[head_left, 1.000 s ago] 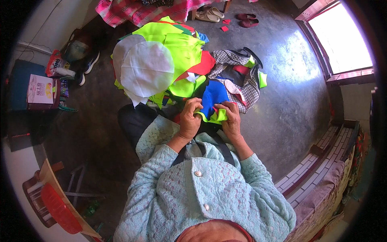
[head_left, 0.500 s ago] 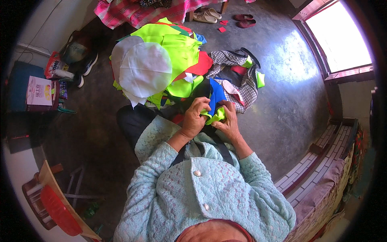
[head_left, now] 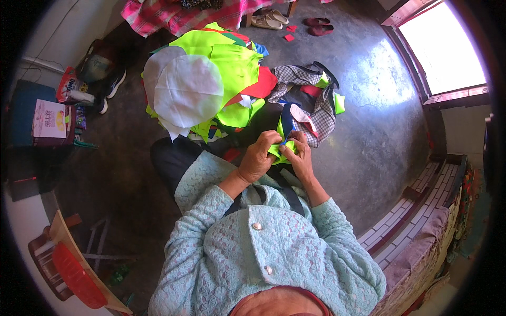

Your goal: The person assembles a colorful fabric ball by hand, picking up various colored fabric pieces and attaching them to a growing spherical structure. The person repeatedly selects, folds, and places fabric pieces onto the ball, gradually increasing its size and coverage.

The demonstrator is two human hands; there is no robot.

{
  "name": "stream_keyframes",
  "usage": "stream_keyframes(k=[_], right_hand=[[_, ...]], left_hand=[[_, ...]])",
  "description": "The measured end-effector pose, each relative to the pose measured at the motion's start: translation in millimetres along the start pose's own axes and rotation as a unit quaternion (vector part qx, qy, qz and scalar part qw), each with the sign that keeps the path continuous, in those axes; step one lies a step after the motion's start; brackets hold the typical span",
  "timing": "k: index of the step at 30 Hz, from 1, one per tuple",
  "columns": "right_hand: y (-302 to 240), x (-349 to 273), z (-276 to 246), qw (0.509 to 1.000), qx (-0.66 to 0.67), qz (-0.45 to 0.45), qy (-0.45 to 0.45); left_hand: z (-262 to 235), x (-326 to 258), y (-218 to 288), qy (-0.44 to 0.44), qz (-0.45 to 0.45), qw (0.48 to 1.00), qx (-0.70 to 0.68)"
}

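Note:
Between my two hands, close in front of my body, is a piece of neon yellow and blue fabric. My left hand pinches its left side with bent fingers. Thumb and fingers of my right hand grip the right side, close to the left fingertips. A dark blue part of the cloth stands up above the fingers. Just beyond lies a checked cloth with dark edging and a pink-white piece on it. Left of that is a heap of neon yellow fabric, topped by round white cloth pieces.
Shoes and small red scraps lie on the grey floor at the far side, below a pink checked cloth. A white box stands at the left. Lower left is a red plastic seat; a bright opening is far right.
The blue fabric has been folded or turned, so less blue and more yellow shows. My hands have come closer together.

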State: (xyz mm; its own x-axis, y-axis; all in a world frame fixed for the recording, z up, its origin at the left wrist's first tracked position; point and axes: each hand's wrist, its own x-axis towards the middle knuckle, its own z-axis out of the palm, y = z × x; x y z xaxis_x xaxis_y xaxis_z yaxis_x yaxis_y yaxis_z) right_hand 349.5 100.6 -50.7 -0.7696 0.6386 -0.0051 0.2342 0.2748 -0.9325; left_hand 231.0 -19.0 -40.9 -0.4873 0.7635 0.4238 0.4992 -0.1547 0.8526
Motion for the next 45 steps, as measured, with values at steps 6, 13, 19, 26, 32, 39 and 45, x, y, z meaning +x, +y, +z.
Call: stream_keyframes(k=[6,13,19,26,32,39,45], right_hand=[[6,-3,1,1.0,0.017,-0.005,0.011],[12,-1,2,0.997,0.07,0.031,0.021],[8,1,3,0.998,0.026,0.052,0.039],[5,4,2,0.997,0.001,0.06,0.039],[23,-1,2,0.985,0.147,0.068,0.057],[45,-11,-5,0.964,0.221,0.08,0.122],[46,-15,-4,0.969,0.208,0.062,0.121]], left_hand=[[-1,-3,-2,0.02,-0.016,0.999,0.032],[0,-7,-7,0.007,-0.032,0.999,0.028],[0,-4,-8,-0.006,-0.008,0.999,0.049],[1,-8,-12,0.018,-0.015,0.998,0.063],[-5,-15,-23,0.066,-0.122,0.989,-0.042],[-7,-32,-56,0.139,-0.306,0.825,-0.454],[-23,-24,-43,0.124,-0.412,0.702,-0.568]])
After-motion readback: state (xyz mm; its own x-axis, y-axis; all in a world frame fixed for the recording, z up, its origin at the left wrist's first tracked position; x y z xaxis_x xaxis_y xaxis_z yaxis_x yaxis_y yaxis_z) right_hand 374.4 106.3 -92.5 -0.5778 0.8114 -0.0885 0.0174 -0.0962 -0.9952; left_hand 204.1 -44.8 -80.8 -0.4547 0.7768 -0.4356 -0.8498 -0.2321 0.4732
